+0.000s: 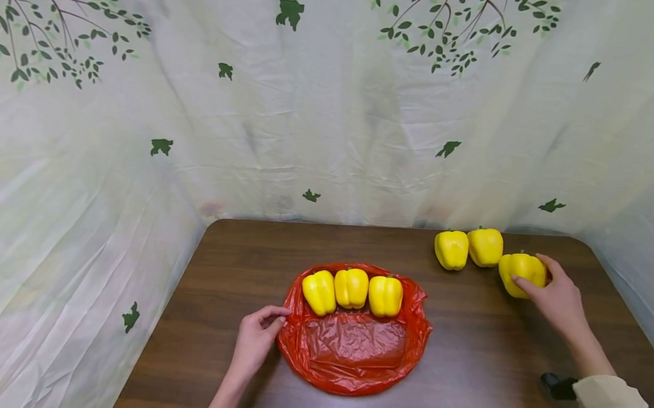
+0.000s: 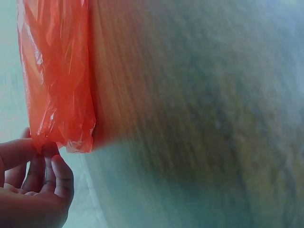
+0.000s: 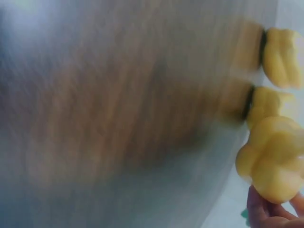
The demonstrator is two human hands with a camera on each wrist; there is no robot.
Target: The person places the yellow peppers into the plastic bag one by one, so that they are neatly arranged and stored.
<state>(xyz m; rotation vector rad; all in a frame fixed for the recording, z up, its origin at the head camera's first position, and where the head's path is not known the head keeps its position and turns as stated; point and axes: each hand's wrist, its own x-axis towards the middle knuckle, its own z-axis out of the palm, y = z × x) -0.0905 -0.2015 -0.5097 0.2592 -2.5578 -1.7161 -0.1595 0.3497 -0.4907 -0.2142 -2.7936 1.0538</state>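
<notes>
A red plastic bag [image 1: 353, 351] lies on the table with its mouth spread wide, and three yellow bell peppers [image 1: 351, 288] sit in a row along its far side. My left hand [image 1: 255, 341] pinches the bag's left rim between thumb and fingers; in the left wrist view the red film [image 2: 59, 85] runs up from the fingertips. At the right, my right hand [image 1: 558, 299] grips another yellow bell pepper [image 1: 521, 273] from its right side. The right wrist view shows that pepper's lobed underside [image 3: 275, 161], tilted off the table.
Two more yellow peppers [image 1: 486, 247] stand side by side near the table's back edge, just left of the gripped one. A black object [image 1: 557, 386] is by the right sleeve [image 1: 614, 402]. A leaf-printed curtain [image 1: 330, 125] hangs behind the brown table [image 1: 248, 255].
</notes>
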